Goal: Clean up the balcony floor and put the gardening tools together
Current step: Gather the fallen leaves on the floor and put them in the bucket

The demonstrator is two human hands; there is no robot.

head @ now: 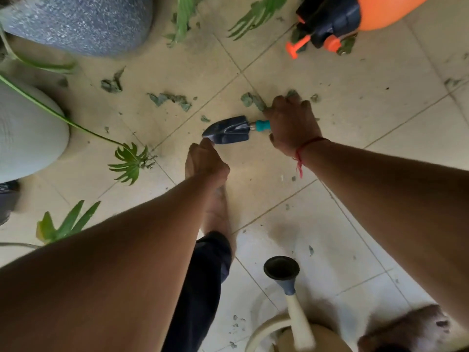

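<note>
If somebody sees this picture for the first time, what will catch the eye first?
Probably the small trowel at the centre, its teal handle gripped by the right hand, with the left hand curled close to the blade tip. Next, the bright orange sprayer lying at the top right, and the torn green leaf scraps scattered over the pale tiles.

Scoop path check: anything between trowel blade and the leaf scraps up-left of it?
Only tile and one stray scrap between the trowel, in the right hand, and the leaf scraps. Left hand at blade tip, off that line.
</note>
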